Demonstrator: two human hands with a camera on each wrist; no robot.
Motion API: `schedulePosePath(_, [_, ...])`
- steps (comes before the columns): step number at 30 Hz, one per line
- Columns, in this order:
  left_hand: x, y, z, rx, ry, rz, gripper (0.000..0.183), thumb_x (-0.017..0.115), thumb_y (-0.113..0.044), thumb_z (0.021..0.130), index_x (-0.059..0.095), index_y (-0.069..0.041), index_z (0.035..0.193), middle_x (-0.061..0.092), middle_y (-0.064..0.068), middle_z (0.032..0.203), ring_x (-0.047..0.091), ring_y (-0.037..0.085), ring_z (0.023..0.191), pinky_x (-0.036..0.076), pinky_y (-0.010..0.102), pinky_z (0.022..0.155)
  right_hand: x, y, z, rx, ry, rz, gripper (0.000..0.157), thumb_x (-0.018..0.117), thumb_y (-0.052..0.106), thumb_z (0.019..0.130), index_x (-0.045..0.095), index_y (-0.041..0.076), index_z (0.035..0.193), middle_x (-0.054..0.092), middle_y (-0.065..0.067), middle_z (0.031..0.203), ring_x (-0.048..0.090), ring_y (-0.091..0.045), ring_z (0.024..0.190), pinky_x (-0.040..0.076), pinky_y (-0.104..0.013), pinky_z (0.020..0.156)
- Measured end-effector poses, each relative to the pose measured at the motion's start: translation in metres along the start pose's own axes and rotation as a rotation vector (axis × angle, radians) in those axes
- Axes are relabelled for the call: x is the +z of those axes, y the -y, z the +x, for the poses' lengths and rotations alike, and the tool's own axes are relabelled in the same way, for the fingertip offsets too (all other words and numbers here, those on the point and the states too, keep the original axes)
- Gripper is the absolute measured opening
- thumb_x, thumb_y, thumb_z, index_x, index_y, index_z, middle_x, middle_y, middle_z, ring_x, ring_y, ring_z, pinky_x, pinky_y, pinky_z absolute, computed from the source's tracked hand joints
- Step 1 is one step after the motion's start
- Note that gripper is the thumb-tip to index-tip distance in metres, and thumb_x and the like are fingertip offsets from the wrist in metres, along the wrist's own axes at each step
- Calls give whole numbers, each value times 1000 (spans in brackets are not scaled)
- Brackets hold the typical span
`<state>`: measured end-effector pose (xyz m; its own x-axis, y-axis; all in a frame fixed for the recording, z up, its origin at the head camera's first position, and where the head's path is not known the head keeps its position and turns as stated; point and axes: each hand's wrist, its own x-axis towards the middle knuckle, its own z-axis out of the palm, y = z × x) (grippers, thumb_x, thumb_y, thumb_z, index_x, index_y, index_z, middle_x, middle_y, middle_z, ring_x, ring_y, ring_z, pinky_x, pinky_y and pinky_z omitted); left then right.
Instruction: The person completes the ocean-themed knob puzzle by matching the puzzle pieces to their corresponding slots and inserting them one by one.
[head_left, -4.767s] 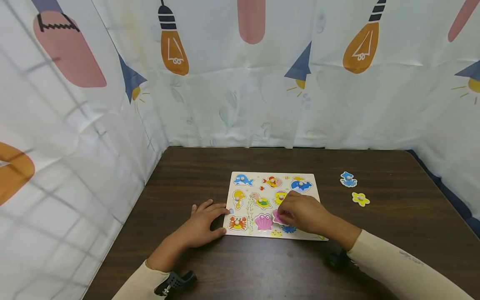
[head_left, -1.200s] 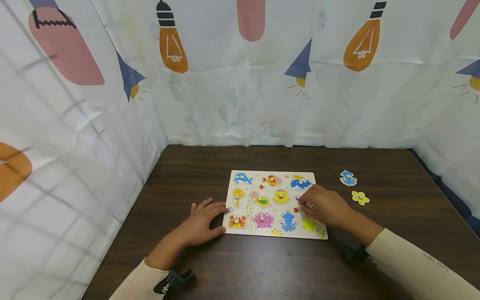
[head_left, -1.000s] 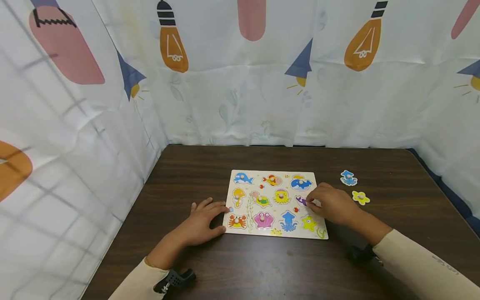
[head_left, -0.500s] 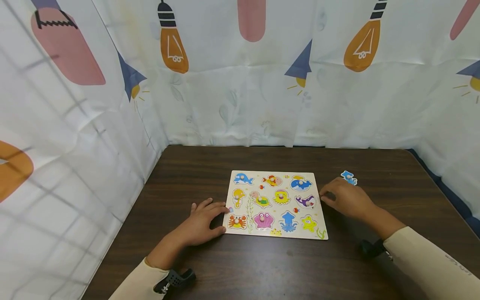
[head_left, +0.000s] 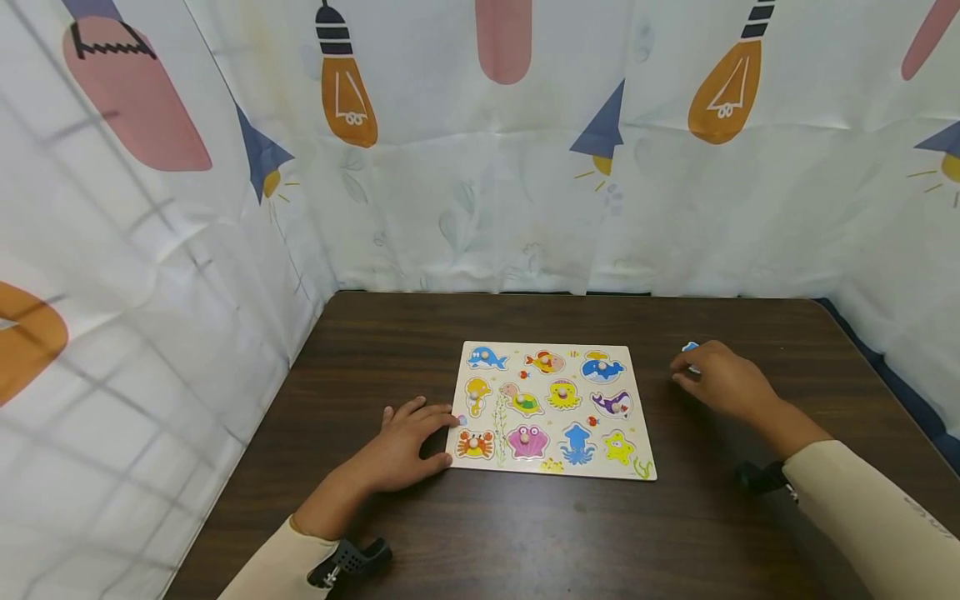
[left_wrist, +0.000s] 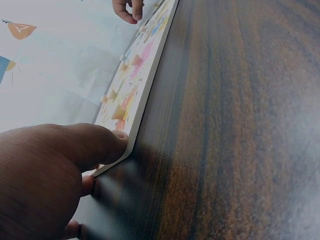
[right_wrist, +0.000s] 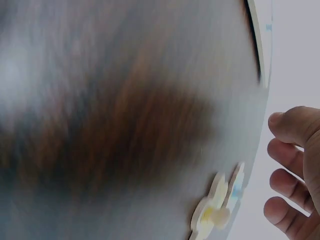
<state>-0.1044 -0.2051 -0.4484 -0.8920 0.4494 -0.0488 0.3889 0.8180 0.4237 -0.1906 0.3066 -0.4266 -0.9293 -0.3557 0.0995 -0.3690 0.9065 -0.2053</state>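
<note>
A wooden knob puzzle board (head_left: 551, 423) with sea animal pictures lies on the table. My left hand (head_left: 405, 450) rests at its left edge, and in the left wrist view the thumb (left_wrist: 107, 145) presses on the board's corner. My right hand (head_left: 723, 379) is over the loose pieces to the right, partly covering a blue puzzle piece (head_left: 691, 346). In the right wrist view its fingers are loosely bent with nothing between them. A yellow star-shaped piece (right_wrist: 205, 215) lies below them, hidden in the head view. The purple whale piece (head_left: 613, 405) sits in the board.
Blue squid (head_left: 577, 443) and yellow star (head_left: 618, 447) shapes on the board show no knobs. Brown wood-grain table (head_left: 480, 542) surrounds the board. White printed curtains (head_left: 480, 208) hang behind and at the sides.
My right hand held a pinkish piece above the board, then worked at the purple whale's place and let go. It has since moved right to the loose pieces. My left hand stays put.
</note>
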Motion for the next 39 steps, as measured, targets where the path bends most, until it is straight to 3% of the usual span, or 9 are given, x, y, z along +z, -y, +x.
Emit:
schedulePosePath(9, [0, 0, 0, 2, 2, 6, 48, 76, -36, 93, 63, -25, 138, 49, 1, 154, 30, 43, 148, 12, 81, 107, -6, -19, 5, 12, 13, 16, 22, 74, 19, 95, 76, 5, 112, 70, -20, 114, 58, -43, 108, 54, -44, 58])
schedulePosePath(32, [1, 1, -1, 1, -3, 6, 48, 76, -35, 93, 63, -25, 137, 49, 1, 153, 30, 43, 148, 12, 82, 106, -5, -41, 20, 72, 100, 5, 31, 69, 20, 99, 69, 1, 124, 67, -22, 119, 59, -44, 109, 55, -55, 70])
schedulePosePath(39, [1, 1, -1, -3, -2, 9, 48, 76, -35, 93, 63, -25, 137, 50, 0, 153, 29, 43, 148, 12, 82, 107, -6, -42, 20, 82, 119, 17, 28, 66, 16, 100, 68, 0, 123, 66, -24, 120, 60, -44, 108, 53, -46, 62])
